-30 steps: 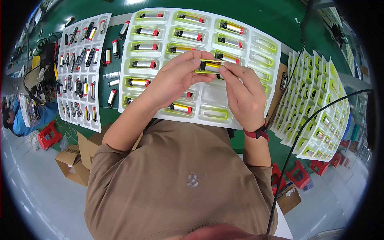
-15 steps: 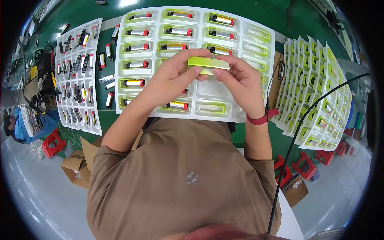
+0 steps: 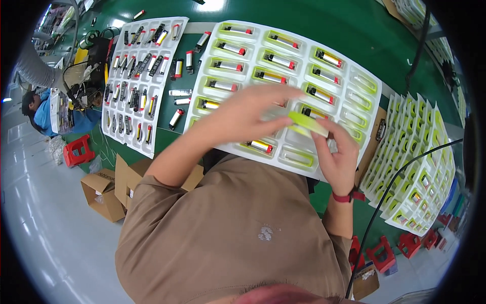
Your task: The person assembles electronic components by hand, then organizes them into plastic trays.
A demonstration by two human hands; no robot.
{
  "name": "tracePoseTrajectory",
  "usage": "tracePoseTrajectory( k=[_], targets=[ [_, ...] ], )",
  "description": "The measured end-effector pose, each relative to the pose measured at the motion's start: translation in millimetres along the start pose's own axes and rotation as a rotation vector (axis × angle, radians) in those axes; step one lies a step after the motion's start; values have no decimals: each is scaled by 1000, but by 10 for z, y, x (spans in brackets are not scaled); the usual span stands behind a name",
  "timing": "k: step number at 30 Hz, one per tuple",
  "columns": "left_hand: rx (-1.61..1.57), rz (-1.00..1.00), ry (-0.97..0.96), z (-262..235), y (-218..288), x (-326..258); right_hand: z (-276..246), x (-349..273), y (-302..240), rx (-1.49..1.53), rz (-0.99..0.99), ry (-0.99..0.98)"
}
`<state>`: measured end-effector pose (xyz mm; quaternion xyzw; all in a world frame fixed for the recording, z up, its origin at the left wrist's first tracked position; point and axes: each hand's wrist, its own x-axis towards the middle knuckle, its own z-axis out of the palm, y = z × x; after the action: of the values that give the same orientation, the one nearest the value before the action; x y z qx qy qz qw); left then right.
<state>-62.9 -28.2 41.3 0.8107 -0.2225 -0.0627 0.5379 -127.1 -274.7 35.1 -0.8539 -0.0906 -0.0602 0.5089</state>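
Note:
My right hand [image 3: 338, 154] pinches a slim yellow-green plastic case [image 3: 306, 124] between thumb and fingers, tilted above the white moulded tray [image 3: 306, 50]. My left hand [image 3: 248, 114] is blurred by motion, its fingers stretched out over the tray. Its thumb is at the left end of the case; whether it touches is unclear. In the tray, yellow-green shells hold small cylindrical batteries [image 3: 330, 58] with red ends and black parts. Shells in the right column, such as this shell [image 3: 365, 82], hold no battery. Another empty shell [image 3: 297, 156] lies near the front edge. My hands hide some wells.
At left stands a second white tray [image 3: 143, 45] of batteries, with loose batteries [image 3: 189, 62] beside it. Stacked trays [image 3: 405, 162] lean at right, crossed by a black cable [image 3: 392, 185]. Cardboard boxes [image 3: 104, 195] and red stools [image 3: 78, 151] are below; a person in blue [image 3: 73, 114] is far left.
The view has turned, shifting the trays right. My left hand has loosened its two-handed hold on the case and spread its fingers. The case now tilts down to the right in my right hand.

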Motion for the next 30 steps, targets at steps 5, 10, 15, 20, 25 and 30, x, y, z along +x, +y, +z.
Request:
tracePoseTrajectory(
  k=[5, 10, 15, 20, 25, 30],
  targets=[
    [551, -253, 394, -1290, -1032, 334, -106, -120, 89, -334, -110, -218],
    [963, -408, 31, -1530, -1674, 465, -84, -57, 170, -492, -165, -180],
    [962, -327, 145, -1613, -1564, 395, -212, 3, 85, -218, -30, -21],
    [465, 86, 0, -522, -1, 215, -105, 182, -115, 6, -256, 36],
    [99, 0, -238, 327, 408, 121, -193, 42, 32, -5, -322, -53],
    [353, 441, -116, 719, 296, -139, -493, -131, 127, -190, -230, -39]
  ],
)
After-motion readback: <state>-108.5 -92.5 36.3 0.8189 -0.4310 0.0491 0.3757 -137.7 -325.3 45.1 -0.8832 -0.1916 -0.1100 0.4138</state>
